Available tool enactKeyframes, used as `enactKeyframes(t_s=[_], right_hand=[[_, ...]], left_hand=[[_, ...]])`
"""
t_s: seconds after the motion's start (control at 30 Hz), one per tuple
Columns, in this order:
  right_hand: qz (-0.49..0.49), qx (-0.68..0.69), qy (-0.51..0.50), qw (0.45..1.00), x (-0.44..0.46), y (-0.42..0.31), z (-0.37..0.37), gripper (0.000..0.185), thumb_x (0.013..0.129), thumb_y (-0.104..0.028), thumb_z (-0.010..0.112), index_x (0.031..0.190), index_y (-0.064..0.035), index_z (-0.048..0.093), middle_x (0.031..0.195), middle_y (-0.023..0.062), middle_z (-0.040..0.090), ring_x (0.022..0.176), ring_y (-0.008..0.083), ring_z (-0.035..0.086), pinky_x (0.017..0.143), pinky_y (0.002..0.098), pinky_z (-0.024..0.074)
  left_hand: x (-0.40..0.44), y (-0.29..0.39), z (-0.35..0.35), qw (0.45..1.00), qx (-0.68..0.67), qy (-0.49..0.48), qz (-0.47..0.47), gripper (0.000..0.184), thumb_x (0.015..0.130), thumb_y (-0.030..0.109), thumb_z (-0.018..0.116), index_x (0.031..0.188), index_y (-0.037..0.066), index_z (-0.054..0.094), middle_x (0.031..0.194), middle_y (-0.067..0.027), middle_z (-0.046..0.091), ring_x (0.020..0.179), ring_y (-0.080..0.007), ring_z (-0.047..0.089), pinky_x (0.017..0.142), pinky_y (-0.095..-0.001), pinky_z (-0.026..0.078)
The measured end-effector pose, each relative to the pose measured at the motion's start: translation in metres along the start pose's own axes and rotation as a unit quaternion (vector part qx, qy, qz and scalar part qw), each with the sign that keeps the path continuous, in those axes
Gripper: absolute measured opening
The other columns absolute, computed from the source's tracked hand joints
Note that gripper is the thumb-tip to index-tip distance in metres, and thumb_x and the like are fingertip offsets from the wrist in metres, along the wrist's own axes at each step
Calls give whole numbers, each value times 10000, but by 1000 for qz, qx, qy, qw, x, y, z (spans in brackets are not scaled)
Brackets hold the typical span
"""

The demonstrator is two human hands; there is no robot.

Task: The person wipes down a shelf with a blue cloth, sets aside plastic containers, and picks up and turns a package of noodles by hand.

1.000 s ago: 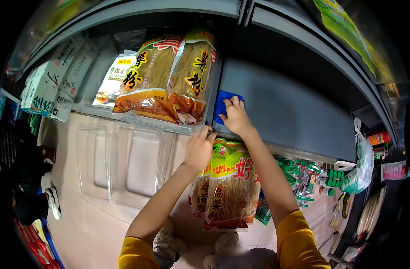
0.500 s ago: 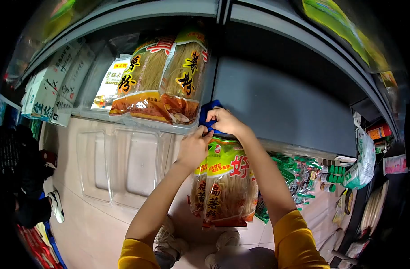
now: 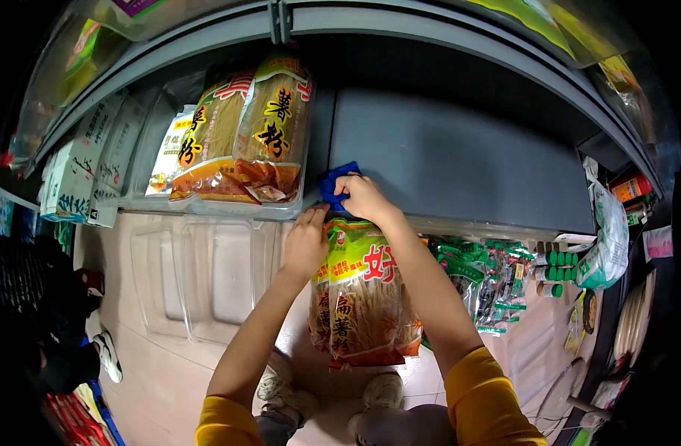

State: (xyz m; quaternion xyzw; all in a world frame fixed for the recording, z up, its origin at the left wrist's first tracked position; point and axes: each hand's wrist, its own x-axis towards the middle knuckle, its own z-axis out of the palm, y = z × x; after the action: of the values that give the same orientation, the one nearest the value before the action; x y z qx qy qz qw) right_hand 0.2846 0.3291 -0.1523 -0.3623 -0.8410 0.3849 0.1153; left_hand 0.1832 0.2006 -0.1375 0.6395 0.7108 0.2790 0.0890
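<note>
A crumpled blue cloth (image 3: 342, 178) is bunched under my right hand (image 3: 363, 198), whose fingers are closed on it against the grey shelf (image 3: 459, 160). Close by, my left hand (image 3: 307, 239) rests at the shelf's front edge, fingers stretched out and touching the edge beside the cloth. To its upper left, a clear plastic bin (image 3: 304, 195) holds noodle bags (image 3: 270, 126) and a white packet (image 3: 169, 156). Below my hands, on the floor, stand green and orange noodle bags (image 3: 363, 297), partly covered by my right forearm.
Two clear bins (image 3: 221, 279) lie on the floor at left. Green packets (image 3: 496, 275) and green-capped jars (image 3: 554, 271) sit at right, near a white sack (image 3: 604, 249). White boxes (image 3: 80, 171) stand on the shelf at left. Another person's shoe (image 3: 108, 355) shows at far left.
The view has shifted so the shelf and bin appear further left. My right hand still grips the blue cloth; my left fingers now lie straighter along the shelf edge.
</note>
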Motion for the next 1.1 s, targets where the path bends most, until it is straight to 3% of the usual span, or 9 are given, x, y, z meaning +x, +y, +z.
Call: enactKeyframes(t_s=[0.1,0.2,0.4,0.5,0.6,0.77,0.9,0.97,1.1], right_hand=[[29,11,43,999,-6,-2,-2,194,616,-4,530,806,-38,553,931,175,535,899,330,506,785,374,409],[73,-23,81,994,-8,-11,3,251,618,-11,548,867,-41,533,951,182,521,882,336,513,783,384,419],[85,-71,163,980,2,-15,13,246,667,-39,569,903,-58,505,945,160,504,833,346,522,723,401,437],[87,-59,150,983,3,-13,10,242,683,-44,558,918,-65,503,950,171,493,901,342,493,763,394,419],[64,-42,73,994,0,-7,5,338,649,-14,543,976,-83,490,1087,158,438,1021,322,430,851,369,383],[33,-24,-21,999,-6,7,1,307,645,-10,501,934,-110,523,1145,118,409,1082,292,382,894,361,334],[79,-9,-3,997,-19,10,-9,274,647,-24,503,907,-104,537,1143,115,421,1085,281,384,898,358,331],[91,-16,10,996,-26,13,-16,264,645,-40,522,899,-107,543,1147,103,424,1084,278,387,899,355,332],[80,-65,69,992,-45,21,-28,286,626,24,496,872,-109,552,1024,90,464,1009,282,439,829,356,383]], left_hand=[[5,3,4,1000,-19,-1,20,313,687,-21,449,993,30,496,949,-169,539,864,-328,511,745,-382,416],[12,16,-3,991,9,-96,-94,339,691,-13,436,1025,23,485,946,-190,548,846,-344,528,749,-388,422],[5,6,13,992,-68,-28,-106,343,667,-15,481,1008,-47,466,854,-237,559,750,-348,555,686,-392,446],[5,10,9,996,-70,13,-47,350,666,-15,483,1012,-54,446,847,-232,564,735,-350,558,664,-390,452],[10,19,-4,989,-49,-72,-118,314,698,21,436,1012,17,440,947,-193,551,821,-356,535,712,-400,438],[12,30,-9,982,99,-124,-99,285,703,50,461,988,52,448,812,-172,583,720,-345,556,642,-436,445],[15,32,-10,985,127,-105,-48,293,698,63,478,991,66,484,788,-166,581,706,-328,564,623,-432,451],[19,42,-20,972,161,-170,-37,332,610,122,636,901,9,520,849,-131,575,864,-260,534,742,-339,435],[22,36,-12,968,155,-189,-48,290,616,97,610,889,19,550,905,-112,574,902,-246,520,770,-326,425]])
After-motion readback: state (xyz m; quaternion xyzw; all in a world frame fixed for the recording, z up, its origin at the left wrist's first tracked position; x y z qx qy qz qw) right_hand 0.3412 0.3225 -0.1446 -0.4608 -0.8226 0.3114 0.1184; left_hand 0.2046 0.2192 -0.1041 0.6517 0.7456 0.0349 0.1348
